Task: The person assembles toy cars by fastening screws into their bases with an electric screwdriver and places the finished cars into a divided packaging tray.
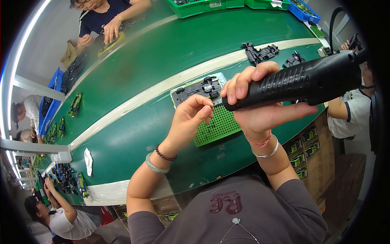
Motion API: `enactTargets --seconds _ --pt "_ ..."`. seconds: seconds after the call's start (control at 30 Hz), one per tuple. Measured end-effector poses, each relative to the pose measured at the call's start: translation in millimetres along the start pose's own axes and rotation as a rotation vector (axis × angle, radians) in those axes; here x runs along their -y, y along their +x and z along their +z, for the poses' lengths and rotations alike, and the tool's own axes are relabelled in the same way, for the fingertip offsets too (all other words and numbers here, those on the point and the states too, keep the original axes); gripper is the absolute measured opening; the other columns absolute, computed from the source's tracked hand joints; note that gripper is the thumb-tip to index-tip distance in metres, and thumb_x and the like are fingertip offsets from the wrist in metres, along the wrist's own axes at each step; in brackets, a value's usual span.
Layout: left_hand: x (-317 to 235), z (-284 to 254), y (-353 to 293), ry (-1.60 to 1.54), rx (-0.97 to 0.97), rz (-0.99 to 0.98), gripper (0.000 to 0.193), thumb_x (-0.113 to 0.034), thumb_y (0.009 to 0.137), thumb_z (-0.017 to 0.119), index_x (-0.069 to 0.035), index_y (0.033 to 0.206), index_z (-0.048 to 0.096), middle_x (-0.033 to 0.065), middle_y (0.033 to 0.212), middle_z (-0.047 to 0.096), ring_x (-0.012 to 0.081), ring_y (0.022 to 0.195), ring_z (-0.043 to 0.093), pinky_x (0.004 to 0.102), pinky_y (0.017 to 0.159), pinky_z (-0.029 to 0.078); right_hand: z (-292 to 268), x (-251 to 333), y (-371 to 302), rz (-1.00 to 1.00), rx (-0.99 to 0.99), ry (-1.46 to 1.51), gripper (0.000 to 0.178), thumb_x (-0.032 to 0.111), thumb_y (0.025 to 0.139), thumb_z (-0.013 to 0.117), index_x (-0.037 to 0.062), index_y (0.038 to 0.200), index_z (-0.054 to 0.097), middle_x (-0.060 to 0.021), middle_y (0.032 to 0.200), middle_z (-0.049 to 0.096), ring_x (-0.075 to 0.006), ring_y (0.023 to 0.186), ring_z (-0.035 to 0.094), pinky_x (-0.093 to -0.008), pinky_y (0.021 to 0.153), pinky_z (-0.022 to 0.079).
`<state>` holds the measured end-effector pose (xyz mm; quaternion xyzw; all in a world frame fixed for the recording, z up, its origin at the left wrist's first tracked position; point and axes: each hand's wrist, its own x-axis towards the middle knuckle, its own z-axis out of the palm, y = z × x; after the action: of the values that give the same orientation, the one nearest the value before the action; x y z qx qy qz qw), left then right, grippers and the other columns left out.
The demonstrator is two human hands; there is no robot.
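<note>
My right hand [260,120] is wrapped round a thick black electric screwdriver [302,79], its cable rising at the far end. The screwdriver's bit end points left, toward my left hand [187,118]. There the thumb and forefinger pinch together at the bit tip; what they hold, if anything, is too small to make out. Just beyond my fingers a toy car [195,90] lies upside down, its black underside and wheels facing up and a yellow-green edge showing. Below the hands sits a green perforated tray [217,129], partly covered by my left hand.
Black plastic chassis parts [260,53] lie at the far right of the green table [126,134]. A pale strip [178,83] runs along it. Green bins [207,8] and a blue bin [302,12] stand at the back. Co-workers sit across, to the left and to the right.
</note>
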<state>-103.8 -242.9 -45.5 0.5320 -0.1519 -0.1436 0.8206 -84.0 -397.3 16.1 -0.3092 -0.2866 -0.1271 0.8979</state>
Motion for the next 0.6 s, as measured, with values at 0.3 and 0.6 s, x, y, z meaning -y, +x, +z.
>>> enactTargets --seconds 0.3,0.6 --pt "-28.9 -11.1 8.0 0.905 -0.151 0.374 0.038 -0.016 0.073 0.072 -0.005 0.107 0.057 0.0122 0.102 0.055 0.0193 0.086 0.055 0.0292 0.073 0.048 -19.1 -14.1 14.9 -0.043 -0.067 -0.162 0.104 0.094 0.052 0.013 0.0021 0.087 0.046 -0.0108 0.060 0.052 -0.0192 0.050 0.053 -0.0294 0.048 0.045" --pt "-28.1 -53.6 11.7 1.426 0.017 0.322 0.041 -0.018 0.069 0.072 -0.009 0.107 0.059 0.0169 0.112 0.053 0.0332 0.104 0.051 0.0399 0.089 0.043 -53.2 -44.8 31.1 0.081 -0.067 -0.537 0.092 0.089 0.062 0.022 0.0039 0.084 0.046 -0.0077 0.058 0.050 -0.0180 0.051 0.050 -0.0288 0.050 0.042"
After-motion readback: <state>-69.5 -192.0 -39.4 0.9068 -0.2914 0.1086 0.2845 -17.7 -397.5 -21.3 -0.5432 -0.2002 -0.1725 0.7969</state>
